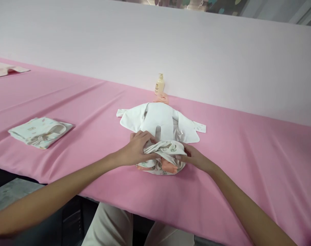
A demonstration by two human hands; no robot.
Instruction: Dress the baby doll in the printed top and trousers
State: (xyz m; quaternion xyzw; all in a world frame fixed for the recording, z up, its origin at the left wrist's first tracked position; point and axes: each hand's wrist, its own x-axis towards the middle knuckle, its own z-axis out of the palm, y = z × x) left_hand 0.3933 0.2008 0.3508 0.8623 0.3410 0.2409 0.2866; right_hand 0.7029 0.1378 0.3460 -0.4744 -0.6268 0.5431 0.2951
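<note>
A baby doll (162, 98) lies on its back, its head toward the wall. A white baby garment (158, 114) is spread over its body, with a printed tab sticking out at each side. Around the doll's legs is a bunched white baby garment (168, 148) with a small print; whether it is a pair of pants I cannot tell. My left hand (138, 148) grips its left edge, thumb below and fingers above. Curled round the right edge is my right hand (195, 157). A doll's foot (169, 166) pokes out between my hands, toward me.
A pale pump bottle (159, 84) stands behind the doll's head, against the white wall (222, 61). Folded printed baby clothes (40, 131) lie to the left. A pink cloth (8, 69) is at the far left. Pink sheeting (94, 112) with creases covers the table.
</note>
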